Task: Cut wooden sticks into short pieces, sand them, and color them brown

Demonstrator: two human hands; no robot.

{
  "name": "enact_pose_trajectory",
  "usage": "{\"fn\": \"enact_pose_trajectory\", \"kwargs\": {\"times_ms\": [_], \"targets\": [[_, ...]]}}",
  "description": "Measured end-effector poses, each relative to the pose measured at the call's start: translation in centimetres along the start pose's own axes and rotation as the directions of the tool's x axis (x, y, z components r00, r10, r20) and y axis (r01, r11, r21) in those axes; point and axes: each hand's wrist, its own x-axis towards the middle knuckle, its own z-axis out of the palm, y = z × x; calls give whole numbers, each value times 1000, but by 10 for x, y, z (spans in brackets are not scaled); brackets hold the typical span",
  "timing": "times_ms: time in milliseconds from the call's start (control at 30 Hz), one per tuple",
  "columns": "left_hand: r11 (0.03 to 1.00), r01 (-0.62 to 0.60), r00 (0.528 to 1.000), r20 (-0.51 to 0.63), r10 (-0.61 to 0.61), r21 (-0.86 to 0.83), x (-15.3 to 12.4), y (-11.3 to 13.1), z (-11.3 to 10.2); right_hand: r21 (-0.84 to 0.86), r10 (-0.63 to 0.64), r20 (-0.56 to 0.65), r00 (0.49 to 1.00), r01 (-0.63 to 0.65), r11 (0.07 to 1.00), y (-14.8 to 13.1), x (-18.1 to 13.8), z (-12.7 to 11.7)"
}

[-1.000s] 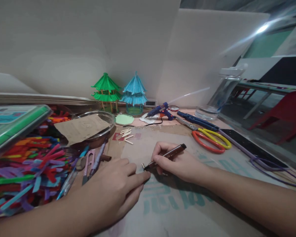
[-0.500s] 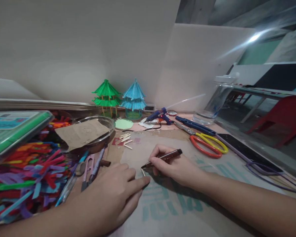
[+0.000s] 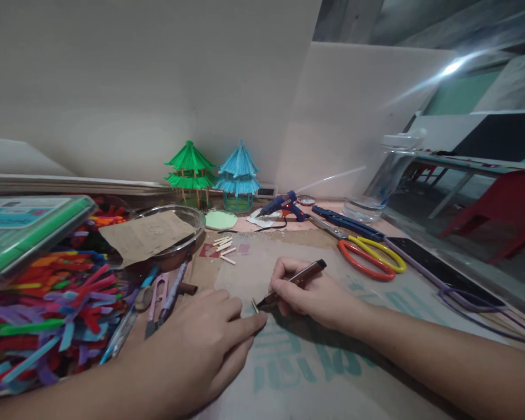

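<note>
My right hand (image 3: 304, 287) is closed around a dark brown marker pen (image 3: 305, 274), tip angled down to the left. The tip is at a short, pale wooden stick (image 3: 254, 305) lying on the work surface. My left hand (image 3: 221, 332) rests palm down, its index fingertip holding the near end of the stick against the surface. The fingertip hides that end; the other fingers are bent and partly out of sight. Several similar loose sticks (image 3: 223, 245) lie farther back on the grey-brown sheet (image 3: 306, 350), which bears green printed characters.
Colourful fuzzy strips (image 3: 52, 326) and a clear-lidded box (image 3: 35, 233) crowd the left. Green (image 3: 189, 169) and blue (image 3: 238, 175) model pavilions stand behind, near a glue gun (image 3: 282, 204). On the right are scissors (image 3: 367, 256), a phone (image 3: 441, 271) and a clear jug (image 3: 371, 186).
The marker tip has shifted slightly right and down, from the stick's far end to along its side. My left hand stays put on the stick.
</note>
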Motion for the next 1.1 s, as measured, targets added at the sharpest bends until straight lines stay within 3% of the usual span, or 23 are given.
{"fn": "enact_pose_trajectory", "kwargs": {"times_ms": [167, 333, 667, 967, 1100], "targets": [[1000, 8, 1000, -9, -8, -3, -1, 0, 1, 2, -30, -30, 999, 30, 1000, -1, 0, 0], [999, -46, 998, -45, 46, -12, 1, 0, 1, 15, 8, 36, 999, -9, 1000, 0, -1, -1], [999, -46, 998, -39, 46, -11, 3, -1, -1, -53, -86, -22, 996, 84, 995, 3, 0, -1], [999, -50, 997, -53, 50, -5, 1, 0, 0, 4, 10, 29, 1000, -11, 1000, -3, -1, -1], [998, -60, 996, -64, 60, 3, 3, 0, -2, -2, -7, -9, 1000, 7, 1000, -2, -1, -1]]}}
